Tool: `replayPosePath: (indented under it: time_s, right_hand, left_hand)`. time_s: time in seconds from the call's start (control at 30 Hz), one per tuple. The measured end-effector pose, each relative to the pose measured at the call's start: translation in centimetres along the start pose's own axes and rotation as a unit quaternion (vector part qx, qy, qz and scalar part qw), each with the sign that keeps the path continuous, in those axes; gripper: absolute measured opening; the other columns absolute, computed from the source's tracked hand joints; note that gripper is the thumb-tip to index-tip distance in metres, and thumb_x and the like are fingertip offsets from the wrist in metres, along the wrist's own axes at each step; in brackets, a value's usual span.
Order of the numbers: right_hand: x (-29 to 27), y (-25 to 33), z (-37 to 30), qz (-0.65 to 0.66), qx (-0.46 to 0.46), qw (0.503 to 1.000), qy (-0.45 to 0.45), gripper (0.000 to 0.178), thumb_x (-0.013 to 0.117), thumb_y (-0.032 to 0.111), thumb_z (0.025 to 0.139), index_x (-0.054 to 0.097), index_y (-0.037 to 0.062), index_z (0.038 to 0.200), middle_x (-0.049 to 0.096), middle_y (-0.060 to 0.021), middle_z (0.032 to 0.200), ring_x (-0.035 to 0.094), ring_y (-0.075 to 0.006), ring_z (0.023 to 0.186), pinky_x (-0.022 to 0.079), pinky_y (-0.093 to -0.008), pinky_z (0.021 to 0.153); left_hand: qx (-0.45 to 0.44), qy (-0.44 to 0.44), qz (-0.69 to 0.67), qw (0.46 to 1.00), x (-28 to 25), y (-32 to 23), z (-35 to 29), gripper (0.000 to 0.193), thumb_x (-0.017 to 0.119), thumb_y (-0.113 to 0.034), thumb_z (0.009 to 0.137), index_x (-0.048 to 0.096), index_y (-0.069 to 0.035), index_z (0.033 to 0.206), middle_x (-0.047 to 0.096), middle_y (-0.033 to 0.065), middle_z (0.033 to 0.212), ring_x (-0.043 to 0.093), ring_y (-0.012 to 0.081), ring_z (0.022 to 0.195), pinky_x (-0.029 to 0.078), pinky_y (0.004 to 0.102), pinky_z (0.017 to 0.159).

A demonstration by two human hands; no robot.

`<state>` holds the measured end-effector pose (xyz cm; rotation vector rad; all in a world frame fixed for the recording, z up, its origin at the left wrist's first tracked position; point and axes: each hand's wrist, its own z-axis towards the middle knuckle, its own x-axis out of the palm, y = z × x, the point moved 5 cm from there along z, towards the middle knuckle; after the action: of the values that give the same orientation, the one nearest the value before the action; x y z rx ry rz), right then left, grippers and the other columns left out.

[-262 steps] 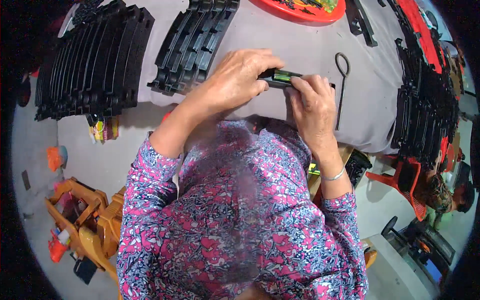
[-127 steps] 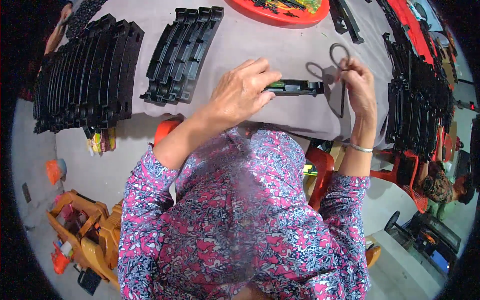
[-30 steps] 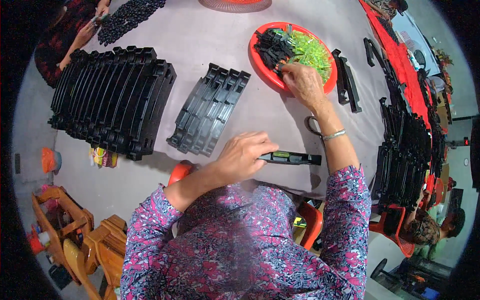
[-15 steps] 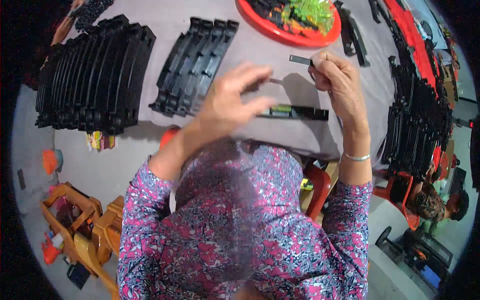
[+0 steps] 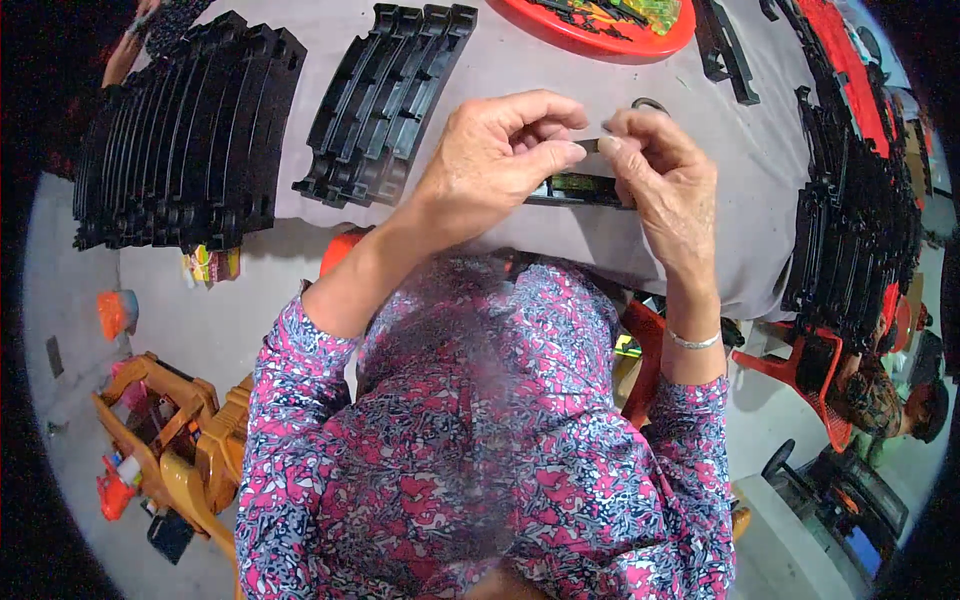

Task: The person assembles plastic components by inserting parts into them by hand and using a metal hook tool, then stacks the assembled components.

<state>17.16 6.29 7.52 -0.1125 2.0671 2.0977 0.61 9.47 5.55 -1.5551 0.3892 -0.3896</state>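
Dark strip [image 5: 590,146] pinched at both ends
It is gripped by left hand [image 5: 490,150] and right hand [image 5: 670,185], thumbs against fingers, apparently for control, near the black channelled rail [image 5: 583,190] laid on grey cloth [image 5: 745,210].

Cannot make out either end of the small dark strip [image 5: 590,146], covered by the left hand [image 5: 495,158] and the right hand [image 5: 662,180]. Find the right end of the black bar [image 5: 585,189] hidden behind the right hand. Cannot trace the dark loop [image 5: 650,103] beyond the same hand. Note the red tray [image 5: 600,45] cut off by the top edge, the patterned shirt [image 5: 545,440] blurred down its middle.
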Motion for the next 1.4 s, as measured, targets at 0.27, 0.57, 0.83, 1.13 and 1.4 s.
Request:
replayPosePath:
  time_s: [0.27,0.57,0.83,1.13,1.4]
  right_hand:
    - [-0.4,-0.7,-1.5,-0.008,0.034,0.999,-0.033,0.007,0.071,0.005,0.087,0.068,0.0014,0.091,0.059,0.003,0.076,0.049,-0.0026,0.062,0.039,-0.0196,0.052]
    - [-0.4,-0.4,-2.1,0.023,0.063,0.996,-0.058,0.002,0.07,0.002,0.087,0.069,0.0013,0.088,0.059,0.0039,0.073,0.049,-0.0018,0.062,0.037,-0.0184,0.052]
    - [-1.6,-2.1,-3.3,-0.036,0.097,0.99,-0.097,0.002,0.07,0.001,0.085,0.068,0.0004,0.087,0.058,0.0045,0.074,0.049,-0.002,0.065,0.038,-0.0186,0.056]
    - [0.0,-2.6,-3.6,-0.12,0.063,0.983,-0.125,0.004,0.071,0.002,0.084,0.069,-0.0007,0.086,0.063,0.0017,0.069,0.055,-0.0031,0.062,0.044,-0.0209,0.055]
    - [0.3,-2.5,-3.7,-0.196,0.028,0.971,-0.135,0.006,0.071,0.005,0.082,0.07,0.0002,0.086,0.069,-0.0069,0.071,0.064,-0.0087,0.063,0.05,-0.0265,0.059]
  left_hand:
    - [0.048,0.015,0.069,0.996,0.5,-0.1,-0.7,0.029,0.071,-0.009,0.087,0.067,-0.001,0.114,0.068,0.0026,0.09,0.06,0.0058,0.082,0.051,0.023,0.074]
    - [0.118,0.036,0.145,0.982,0.4,-0.6,-1.0,0.04,0.075,-0.008,0.079,0.065,0.0,0.116,0.067,0.0089,0.092,0.063,0.0137,0.084,0.052,0.0282,0.076]
    - [0.229,0.021,0.326,0.917,-0.3,0.4,-1.6,0.049,0.076,-0.008,0.065,0.064,0.0,0.112,0.06,0.0133,0.091,0.058,0.0307,0.086,0.048,0.0399,0.078]
    - [0.218,0.006,0.296,0.93,0.0,1.1,-1.5,0.046,0.076,-0.007,0.067,0.064,0.002,0.111,0.059,0.0141,0.087,0.059,0.03,0.078,0.049,0.0392,0.07]
    - [0.213,0.0,0.301,0.93,0.1,1.4,-1.8,0.049,0.077,-0.007,0.067,0.063,0.002,0.113,0.058,0.0147,0.086,0.059,0.0304,0.074,0.049,0.0393,0.068]
